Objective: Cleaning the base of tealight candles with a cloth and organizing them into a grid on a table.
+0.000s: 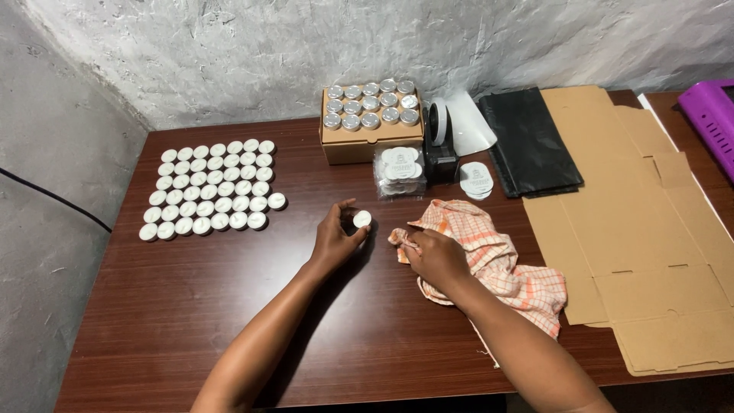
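Tin (362,219): you are holding this small round white-topped tin at the middle of the frame, just above the table (191,306), pinched between your thumb and fingertips.
Left hand (336,237): you are closing it narrowly around the tin, thumb on the near side, fingers curling over the top.
Right hand (434,256): you are pressing it down on the left end of the cloth, fingers bunching a fold; it is gripping the cloth and nothing else.
Cloth (497,260): orange-and-white checked, it is lying crumpled right of centre, spreading toward the lower right from under your right hand.
Tin grid (210,187): many like tins are sitting in neat rows at the upper left of the frame, well apart from your hands.
Box (371,130): a brown carton at the upper middle is carrying rows of silver-topped tins.
Bag (399,172): a clear packet of round white labels is leaning just in front of the box.
Dispenser (440,149): a black tape holder is standing just right of the box, with loose round labels (475,180) lying beside it.
Black sheet (531,141): it is lying flat at the upper right, beside the flattened cardboard (634,252).
Purple thing (711,115): it is showing only partly at the right edge; you cannot tell what it is.
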